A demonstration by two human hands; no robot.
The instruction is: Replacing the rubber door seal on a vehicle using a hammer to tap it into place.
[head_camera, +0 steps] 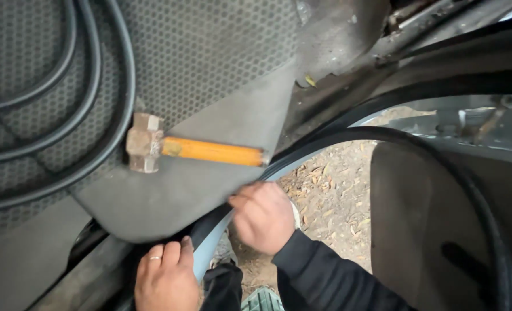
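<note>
Taking the hammer lying on the grey car seat as the landmark: to its left, loops of black rubber cord curve over the honeycomb fabric and run off the frame's edge, so their ends are cut off. Below the hammer's head, the left hand is partly cut by the bottom edge; its fingers lie flat, the grip loose, pressing on the dark rubber door seal at the sill, and a ring shows on one finger. Below the handle's right end, the right hand is blurred; its grip is curled narrow over the same seal where it meets the pale blue body edge; whether it pinches the seal cannot be told. Further right of the hammer, leaf-strewn ground shows through the opening, and the open door carries another black seal along its rim.
</note>
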